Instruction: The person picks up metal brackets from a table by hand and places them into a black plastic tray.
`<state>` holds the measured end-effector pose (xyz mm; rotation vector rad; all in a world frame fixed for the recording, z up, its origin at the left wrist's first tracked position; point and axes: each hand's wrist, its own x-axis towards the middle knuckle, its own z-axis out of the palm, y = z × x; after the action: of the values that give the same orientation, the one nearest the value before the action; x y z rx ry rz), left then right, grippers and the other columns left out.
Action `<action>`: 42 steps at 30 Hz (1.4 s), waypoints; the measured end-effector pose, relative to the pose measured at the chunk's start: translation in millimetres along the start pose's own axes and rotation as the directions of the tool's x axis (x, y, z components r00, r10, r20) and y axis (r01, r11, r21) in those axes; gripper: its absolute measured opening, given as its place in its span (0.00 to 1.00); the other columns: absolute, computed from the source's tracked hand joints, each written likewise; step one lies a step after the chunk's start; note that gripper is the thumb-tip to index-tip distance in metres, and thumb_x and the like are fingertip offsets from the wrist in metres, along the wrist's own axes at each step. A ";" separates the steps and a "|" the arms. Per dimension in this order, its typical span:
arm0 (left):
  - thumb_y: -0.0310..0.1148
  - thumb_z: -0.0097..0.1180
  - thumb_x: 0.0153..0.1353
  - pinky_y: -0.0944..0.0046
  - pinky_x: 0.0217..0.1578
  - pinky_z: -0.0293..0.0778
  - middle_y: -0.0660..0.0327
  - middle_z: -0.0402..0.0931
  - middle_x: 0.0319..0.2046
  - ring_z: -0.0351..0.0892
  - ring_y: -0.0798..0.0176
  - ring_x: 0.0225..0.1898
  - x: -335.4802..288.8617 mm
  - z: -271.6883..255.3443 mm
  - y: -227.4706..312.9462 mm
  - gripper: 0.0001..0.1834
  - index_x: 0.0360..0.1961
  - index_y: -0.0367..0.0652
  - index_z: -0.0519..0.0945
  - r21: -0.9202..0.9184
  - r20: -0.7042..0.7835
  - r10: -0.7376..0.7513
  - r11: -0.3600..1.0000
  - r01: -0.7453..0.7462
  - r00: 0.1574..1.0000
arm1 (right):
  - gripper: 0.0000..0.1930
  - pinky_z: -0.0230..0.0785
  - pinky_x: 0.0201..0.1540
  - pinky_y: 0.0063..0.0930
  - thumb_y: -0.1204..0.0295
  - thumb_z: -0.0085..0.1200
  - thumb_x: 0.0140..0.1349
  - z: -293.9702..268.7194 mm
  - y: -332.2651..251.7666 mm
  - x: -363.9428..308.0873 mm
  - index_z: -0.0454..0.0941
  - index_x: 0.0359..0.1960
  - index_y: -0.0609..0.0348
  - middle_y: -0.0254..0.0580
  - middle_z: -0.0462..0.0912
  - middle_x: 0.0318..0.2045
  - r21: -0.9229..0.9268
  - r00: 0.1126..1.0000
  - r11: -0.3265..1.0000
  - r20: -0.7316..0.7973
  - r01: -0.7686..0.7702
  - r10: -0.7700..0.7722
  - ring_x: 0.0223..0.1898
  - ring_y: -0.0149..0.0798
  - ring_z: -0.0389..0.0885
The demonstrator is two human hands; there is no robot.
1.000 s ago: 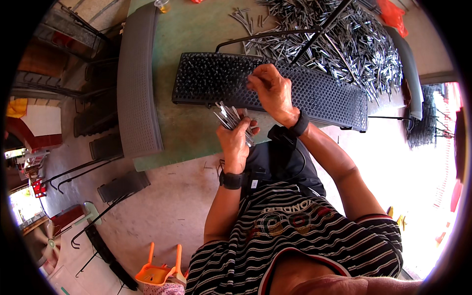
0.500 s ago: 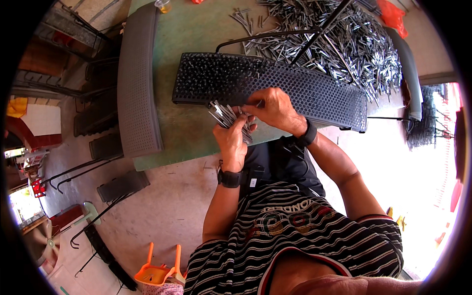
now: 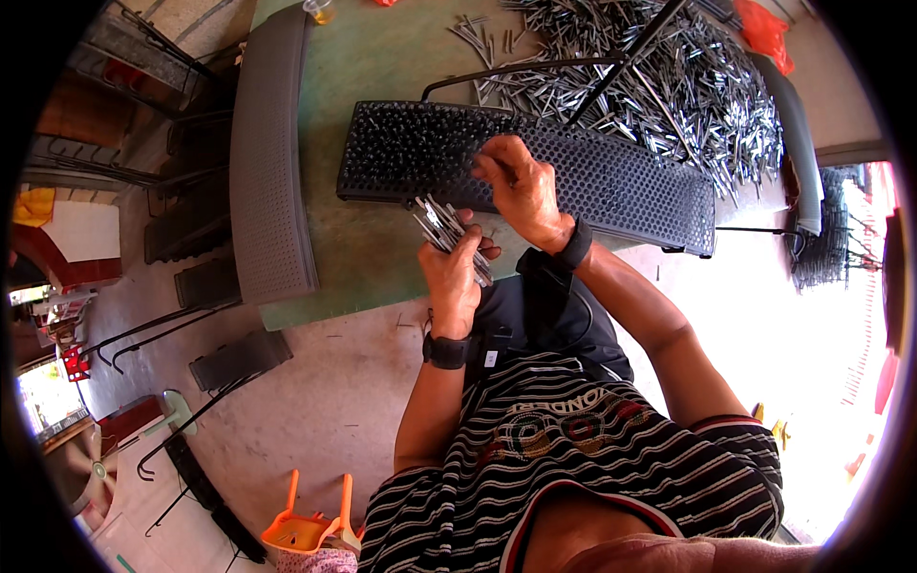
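Many rods fast in the left hand, right hand, grip unclear, over perforated tray

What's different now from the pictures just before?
The right hand has moved forward again, from the bundle of metal pieces to over the black perforated panel; whether it holds anything is too blurred to tell. The left hand still grips the bundle; the panel looks unmoved.
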<state>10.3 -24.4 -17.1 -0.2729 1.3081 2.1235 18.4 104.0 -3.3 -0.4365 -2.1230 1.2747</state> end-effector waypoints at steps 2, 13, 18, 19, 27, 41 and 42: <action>0.19 0.55 0.54 0.66 0.19 0.77 0.60 0.74 0.28 0.75 0.66 0.21 -1.0 -0.2 1.5 0.09 0.38 0.35 0.76 0.007 0.001 0.001 1.000 -0.001 1.000 | 0.04 0.73 0.28 0.22 0.80 0.52 0.58 0.9 7.8 -1.0 0.72 0.35 0.62 0.42 0.81 0.27 -0.085 0.996 0.993 0.023 0.084 -0.083 0.28 0.33 0.83; 0.21 0.59 0.53 0.66 0.17 0.75 0.58 0.77 0.26 0.78 0.63 0.21 -2.8 0.2 7.5 0.08 0.36 0.35 0.77 0.055 0.018 -0.041 0.998 0.040 0.999 | 0.11 0.72 0.28 0.33 0.65 0.61 0.47 -20.7 -13.1 -2.0 0.82 0.26 0.60 0.47 0.81 0.23 -0.340 0.887 0.939 0.446 0.045 0.119 0.24 0.46 0.80; 0.22 0.58 0.54 0.65 0.17 0.75 0.56 0.78 0.26 0.78 0.63 0.20 -3.7 5.7 6.2 0.08 0.36 0.33 0.77 -0.010 0.048 -0.051 0.999 0.051 0.998 | 0.06 0.70 0.24 0.28 0.73 0.57 0.51 -21.8 -6.0 -10.2 0.81 0.25 0.64 0.44 0.80 0.19 -0.086 0.928 0.978 0.310 -0.189 0.207 0.19 0.37 0.80; 0.22 0.58 0.55 0.66 0.17 0.74 0.56 0.78 0.26 0.77 0.63 0.19 -3.5 4.4 5.6 0.08 0.37 0.33 0.77 -0.001 0.048 -0.058 0.998 0.058 0.997 | 0.06 0.70 0.23 0.27 0.74 0.57 0.52 -22.1 -6.8 -8.8 0.80 0.25 0.65 0.43 0.80 0.18 -0.009 0.927 0.962 0.265 -0.274 0.266 0.19 0.35 0.80; 0.24 0.56 0.57 0.70 0.15 0.68 0.54 0.79 0.27 0.74 0.66 0.17 -4.5 -8.5 4.2 0.09 0.40 0.33 0.77 0.071 0.023 -0.074 0.995 0.073 0.997 | 0.05 0.72 0.24 0.21 0.80 0.54 0.56 -5.9 -18.2 2.0 0.73 0.34 0.65 0.42 0.81 0.22 0.120 0.995 0.988 -0.015 -0.093 0.095 0.24 0.30 0.82; 0.24 0.57 0.56 0.70 0.15 0.68 0.53 0.79 0.27 0.74 0.67 0.17 -3.8 -12.2 8.1 0.10 0.39 0.33 0.77 0.082 -0.013 -0.049 0.995 0.050 0.999 | 0.05 0.71 0.24 0.32 0.74 0.58 0.53 -2.1 -5.4 6.5 0.78 0.30 0.61 0.44 0.80 0.24 -0.371 0.898 0.818 0.185 0.440 -0.399 0.19 0.44 0.78; 0.24 0.58 0.55 0.70 0.15 0.69 0.54 0.79 0.27 0.74 0.67 0.17 -3.4 -12.2 8.0 0.10 0.39 0.33 0.77 0.081 -0.012 -0.049 0.995 0.050 0.999 | 0.06 0.70 0.24 0.32 0.72 0.59 0.52 -4.9 -12.8 4.9 0.78 0.28 0.61 0.44 0.80 0.23 -0.363 0.945 0.875 0.183 0.322 -0.272 0.20 0.45 0.78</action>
<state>6.4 -38.8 -15.5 -0.2796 1.3761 2.0252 18.3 103.9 11.3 -0.1782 -2.4455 0.7209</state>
